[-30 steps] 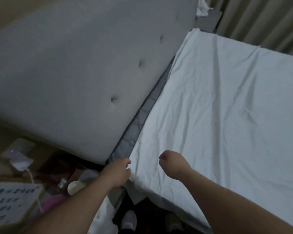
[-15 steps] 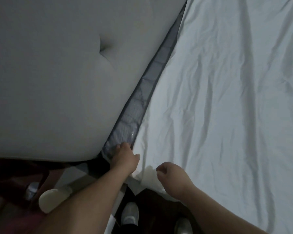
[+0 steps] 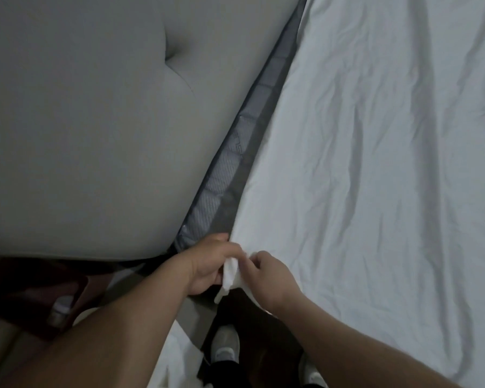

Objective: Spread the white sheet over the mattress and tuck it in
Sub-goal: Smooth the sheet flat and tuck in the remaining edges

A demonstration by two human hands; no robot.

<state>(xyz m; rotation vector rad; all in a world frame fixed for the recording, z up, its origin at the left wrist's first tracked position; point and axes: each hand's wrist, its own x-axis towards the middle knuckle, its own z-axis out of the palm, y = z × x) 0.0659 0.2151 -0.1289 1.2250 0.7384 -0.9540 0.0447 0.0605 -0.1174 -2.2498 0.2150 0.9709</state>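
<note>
The white sheet [image 3: 375, 163] lies wrinkled over the mattress and fills the right side of the view. A strip of grey quilted mattress [image 3: 221, 186] shows bare between the sheet's edge and the headboard. At the near corner my left hand [image 3: 207, 264] grips the bunched corner of the sheet, fingers curled round it. My right hand [image 3: 269, 275] pinches the same corner from the right, just beside the left hand. A tail of sheet hangs down between both hands.
A grey padded headboard [image 3: 95, 121] with a tufted dimple stands at the left, close against the mattress. My shoes [image 3: 224, 345] stand on the dark floor below the corner. More white fabric [image 3: 174, 368] lies low by my left arm. A small bottle [image 3: 58, 312] sits lower left.
The view has closed in on the bed's corner. My two hands have come together and taken hold of the sheet's corner, which is now bunched between them.
</note>
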